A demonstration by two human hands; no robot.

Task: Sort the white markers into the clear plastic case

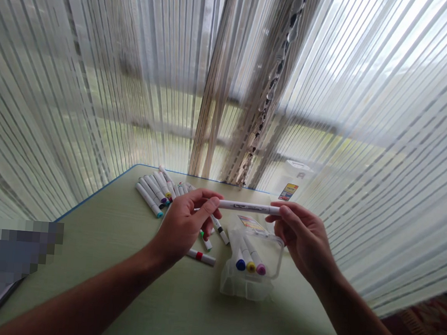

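A white marker [249, 207] is stretched level between my two hands, above the table. My left hand [188, 216] pinches its left end, and my right hand [300, 227] pinches the right end. Just below the marker sits a clear plastic case [247, 288] holding a blue-ended marker [240, 264], a yellow-ended marker [251, 266] and a pink-ended marker [261, 268]. Behind and beside my left hand lies a pile of loose white markers [152, 190]. A marker with a red band [203, 258] rests left of the case. My left hand hides part of the pile.
The pale green table [96, 250] has a blue edge at the back. A clear container with a yellow label [289, 188] stands at the far right. Striped sheer curtains [156, 79] hang behind the table. At the lower left is a pixelated area.
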